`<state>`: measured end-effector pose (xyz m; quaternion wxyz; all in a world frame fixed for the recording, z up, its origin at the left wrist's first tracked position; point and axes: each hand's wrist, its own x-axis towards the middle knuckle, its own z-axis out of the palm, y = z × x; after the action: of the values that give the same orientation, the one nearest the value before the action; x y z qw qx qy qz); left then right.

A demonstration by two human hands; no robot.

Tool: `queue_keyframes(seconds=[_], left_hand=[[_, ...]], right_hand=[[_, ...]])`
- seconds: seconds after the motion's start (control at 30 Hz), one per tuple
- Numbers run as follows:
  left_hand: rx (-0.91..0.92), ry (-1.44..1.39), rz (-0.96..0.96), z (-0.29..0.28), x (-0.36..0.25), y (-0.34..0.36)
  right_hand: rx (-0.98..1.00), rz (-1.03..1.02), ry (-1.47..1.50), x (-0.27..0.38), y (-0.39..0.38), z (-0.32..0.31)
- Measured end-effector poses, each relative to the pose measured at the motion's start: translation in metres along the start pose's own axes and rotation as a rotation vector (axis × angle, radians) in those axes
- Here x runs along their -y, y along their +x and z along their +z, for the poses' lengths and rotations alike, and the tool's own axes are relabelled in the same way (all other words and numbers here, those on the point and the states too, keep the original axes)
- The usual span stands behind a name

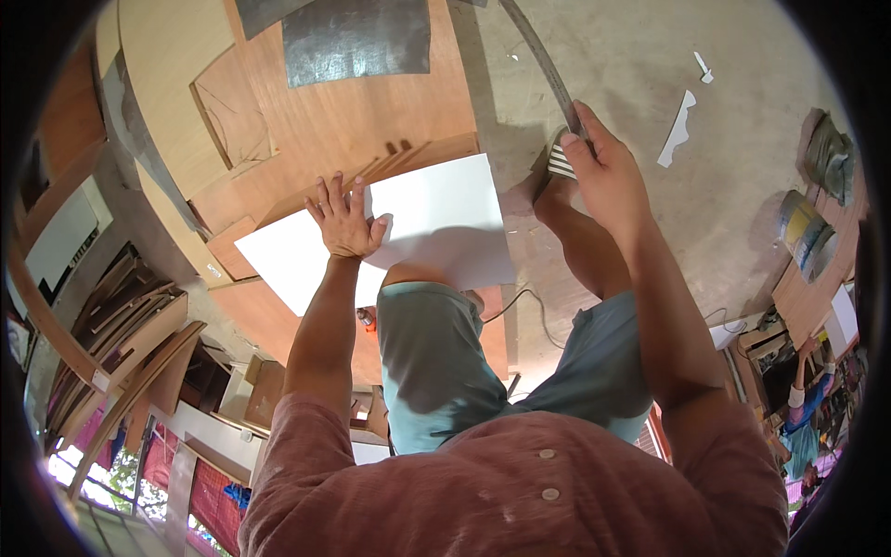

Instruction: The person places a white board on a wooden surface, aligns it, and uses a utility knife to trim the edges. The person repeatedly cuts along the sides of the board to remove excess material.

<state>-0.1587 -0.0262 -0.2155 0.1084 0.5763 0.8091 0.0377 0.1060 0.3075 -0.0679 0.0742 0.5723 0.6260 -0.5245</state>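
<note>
A white sheet (445,200) lies at a slant over the wooden boards in front of me, partly in shadow. My left hand (347,223) rests flat near its far edge, fingers spread, holding nothing. Out to the right, above the floor, my right hand (608,181) is closed around one end of a long narrow grey strip (543,70). The strip reaches away from me and leaves the view at the top; it looks like a metal ruler, but I cannot make out markings. My knee covers part of the sheet's near edge.
A dark glossy sheet (357,42) lies on the plywood board (418,111) ahead. White offcuts (677,130) are on the floor. Curved wood pieces (130,325) are piled at left. A dark cable (538,297) runs beside my leg. Another person (803,418) is at far right.
</note>
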Motion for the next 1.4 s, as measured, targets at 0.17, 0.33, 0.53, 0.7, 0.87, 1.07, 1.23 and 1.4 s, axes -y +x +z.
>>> queue_keyframes(seconds=[0.17, 0.33, 0.53, 0.7, 0.87, 1.07, 1.23, 1.4], left_hand=[[0.032, 0.033, -0.023, -0.008, -0.002, 0.002], [-0.087, -0.150, -0.042, -0.020, -0.054, 0.055], [0.038, 0.027, 0.003, 0.000, -0.112, 0.117], [0.013, 0.013, -0.033, 0.000, -0.116, 0.122], [0.148, 0.062, 0.007, -0.004, -0.112, 0.117], [0.143, 0.040, 0.003, -0.001, -0.111, 0.120], [0.190, 0.085, 0.003, -0.003, -0.112, 0.121], [0.215, 0.070, 0.005, -0.007, -0.111, 0.120]], right_hand=[[-0.078, -0.156, -0.176, -0.011, 0.003, -0.018], [-0.026, -0.180, -0.113, -0.027, 0.002, -0.032], [-0.010, -0.121, -0.052, -0.053, -0.001, -0.035], [0.079, -0.016, 0.110, -0.054, -0.006, -0.035], [0.254, 0.055, 0.170, -0.056, -0.024, -0.017], [0.428, 0.151, 0.142, -0.040, -0.027, -0.009], [0.434, 0.179, 0.137, -0.022, -0.025, -0.020], [0.344, 0.238, 0.350, -0.068, -0.030, 0.018]])
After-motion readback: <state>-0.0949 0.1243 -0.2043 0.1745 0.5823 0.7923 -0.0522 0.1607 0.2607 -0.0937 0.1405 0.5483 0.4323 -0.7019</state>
